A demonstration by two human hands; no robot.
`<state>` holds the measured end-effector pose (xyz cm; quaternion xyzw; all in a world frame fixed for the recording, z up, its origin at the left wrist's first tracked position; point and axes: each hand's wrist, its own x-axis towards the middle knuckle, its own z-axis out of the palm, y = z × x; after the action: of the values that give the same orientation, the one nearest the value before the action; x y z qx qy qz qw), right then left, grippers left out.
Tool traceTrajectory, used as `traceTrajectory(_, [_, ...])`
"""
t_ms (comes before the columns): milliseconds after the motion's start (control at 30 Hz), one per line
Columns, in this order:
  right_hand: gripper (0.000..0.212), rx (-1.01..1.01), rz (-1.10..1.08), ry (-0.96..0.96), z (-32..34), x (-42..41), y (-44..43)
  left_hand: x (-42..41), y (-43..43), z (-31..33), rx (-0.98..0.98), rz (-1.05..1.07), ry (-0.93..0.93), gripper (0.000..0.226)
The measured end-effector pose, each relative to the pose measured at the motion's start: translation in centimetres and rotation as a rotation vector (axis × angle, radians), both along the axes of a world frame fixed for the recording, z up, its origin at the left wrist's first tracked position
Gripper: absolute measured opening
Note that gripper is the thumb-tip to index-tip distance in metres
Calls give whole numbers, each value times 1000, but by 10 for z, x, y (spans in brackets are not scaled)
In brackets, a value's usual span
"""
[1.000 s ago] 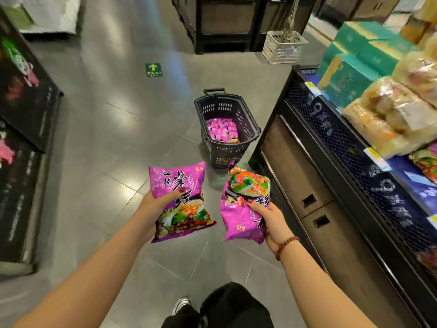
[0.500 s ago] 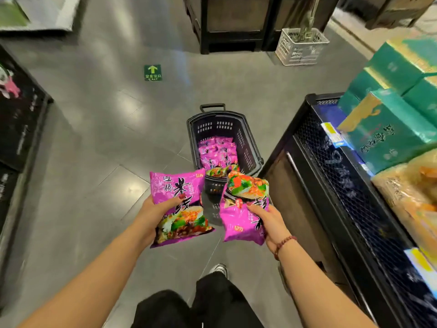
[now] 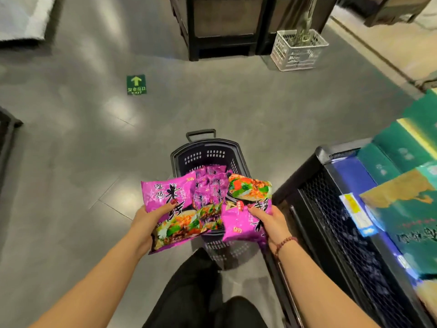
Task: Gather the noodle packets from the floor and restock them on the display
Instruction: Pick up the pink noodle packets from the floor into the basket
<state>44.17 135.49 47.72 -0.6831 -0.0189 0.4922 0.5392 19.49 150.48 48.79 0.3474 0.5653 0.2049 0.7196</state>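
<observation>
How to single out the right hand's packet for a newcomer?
Find the dark floor basket. Over its right side, the right hand grips a purple packet. Unlike the other packet in the left hand, its food picture is uppermost.

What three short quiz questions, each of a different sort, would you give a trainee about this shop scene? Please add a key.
1. True or false: the left hand holds nothing.
2. Where does the dark basket stand? A: on a shelf. B: on the floor. C: on a chair.
3. Short answer: what does the right hand grip?

Key
1. False: it grips the left noodle packet.
2. B.
3. The right noodle packet.
</observation>
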Motion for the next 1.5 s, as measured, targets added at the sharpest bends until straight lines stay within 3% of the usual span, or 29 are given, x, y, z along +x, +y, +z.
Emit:
traceTrajectory(400, [47,-218,157,-201,-79,87,116,103,82,-80,-116,50,104,29])
traceTrajectory(600, [43,-287,267,-281,-181,107,151,142,88,-189,-198,130,197,30])
traceTrajectory(767, [62,-344,363,-342,-283,112,164,158,85,-294,-120,159,376,45])
traceTrajectory(933, [55,-399,422,-398,-374,106,158,170,77,-376,-20,54,517,50])
traceTrajectory(1167, [55,-501,523,-337,-462,100,155,172,77,-459,9,-152,609,52])
traceTrajectory(1233, [60,-543,566,-345,-482,97,152,170,74,-479,-9,-201,642,58])
traceTrajectory(1400, [87,-733,704,-427,-499,91,146,165,63,-496,9,-348,728,106])
traceTrajectory(1500, [105,-660,740,-661,-482,86,149,174,64,-476,264,-349,862,116])
